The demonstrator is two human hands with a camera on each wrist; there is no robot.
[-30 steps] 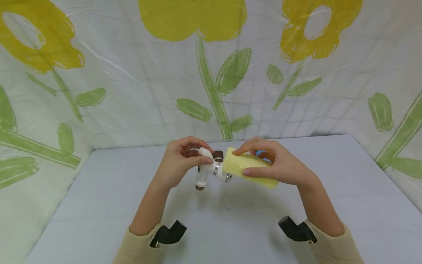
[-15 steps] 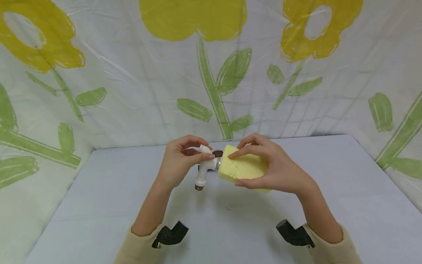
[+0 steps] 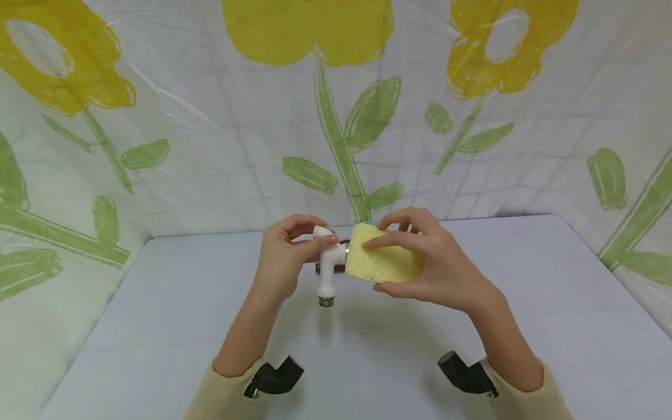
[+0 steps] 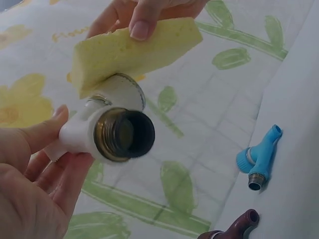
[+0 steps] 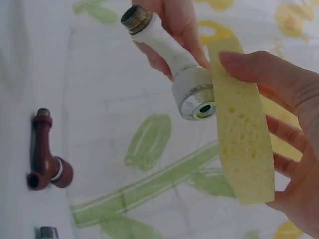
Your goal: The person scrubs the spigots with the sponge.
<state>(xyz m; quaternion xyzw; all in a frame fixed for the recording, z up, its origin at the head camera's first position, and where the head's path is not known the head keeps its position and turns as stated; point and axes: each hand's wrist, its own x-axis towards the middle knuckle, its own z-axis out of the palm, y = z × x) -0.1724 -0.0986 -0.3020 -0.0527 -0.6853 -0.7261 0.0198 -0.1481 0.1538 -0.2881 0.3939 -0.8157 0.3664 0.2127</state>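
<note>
My left hand point(image 3: 280, 254) pinches a white tap point(image 3: 326, 271) between thumb and fingers, raised above the table. The tap's brass-threaded end points down in the head view and faces the camera in the left wrist view. My right hand point(image 3: 446, 265) grips a yellow sponge point(image 3: 385, 256) along its edges, thumb on one side and fingers on the other. One end of the sponge lies against the tap's round side part point(image 4: 130, 92). In the right wrist view, a metal-rimmed opening point(image 5: 203, 108) on the tap shows right beside the sponge.
A dark red tap point(image 5: 45, 154) lies on the pale table point(image 3: 210, 326), mostly hidden behind the white one in the head view. A blue tap point(image 4: 264, 154) lies farther right. Behind the table hangs a white sheet point(image 3: 220, 169) painted with flowers.
The right hand has shifted the sponge slightly left and turned it, so it covers more of the tap's side. The tap has tilted until its threaded end points straight down.
</note>
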